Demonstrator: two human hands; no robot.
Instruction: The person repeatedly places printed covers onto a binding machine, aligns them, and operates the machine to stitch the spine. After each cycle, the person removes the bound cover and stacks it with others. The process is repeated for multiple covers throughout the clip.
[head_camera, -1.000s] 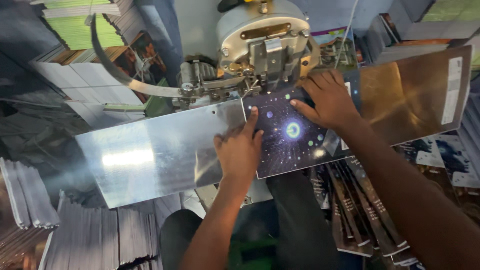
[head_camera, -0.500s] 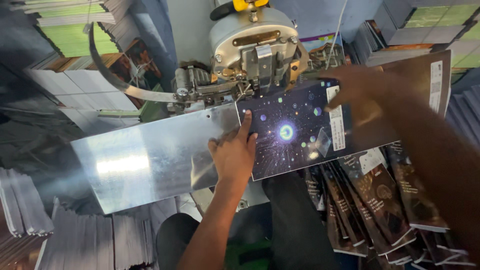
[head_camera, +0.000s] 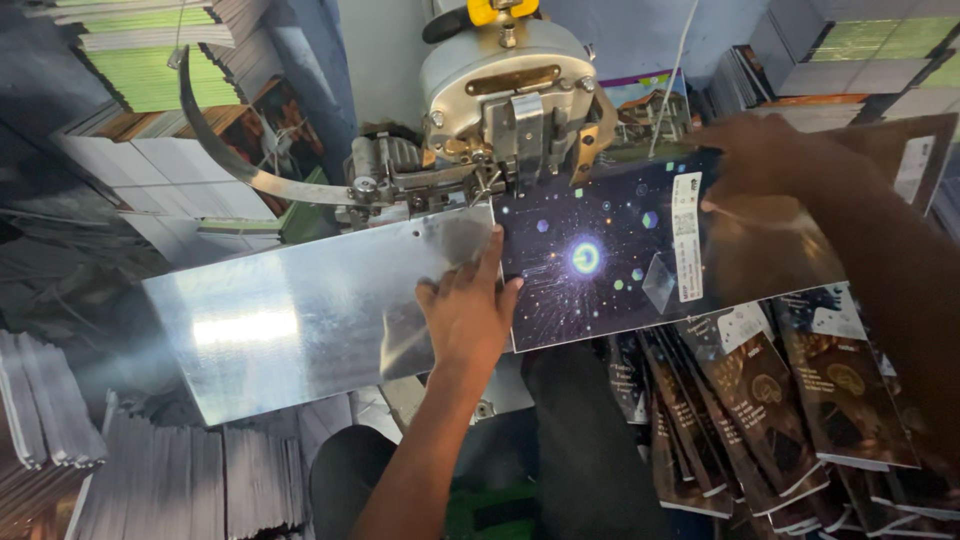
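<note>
- The left hand lies flat, fingers spread, pressing the near edge of a glossy dark booklet cover with a starry print.
- That cover rests on a shiny bent sheet-metal table, beneath a rounded grey metal stitching head.
- The right hand pinches the cover's far edge.
- Finished dark booklets fanned in a pile lie below on the right.

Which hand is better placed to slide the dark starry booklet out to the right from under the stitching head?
Probably the right hand: it grips the dark starry booklet at its far right edge. The left hand only rests flat at the booklet's left edge, on the metal saddle plate.
</note>
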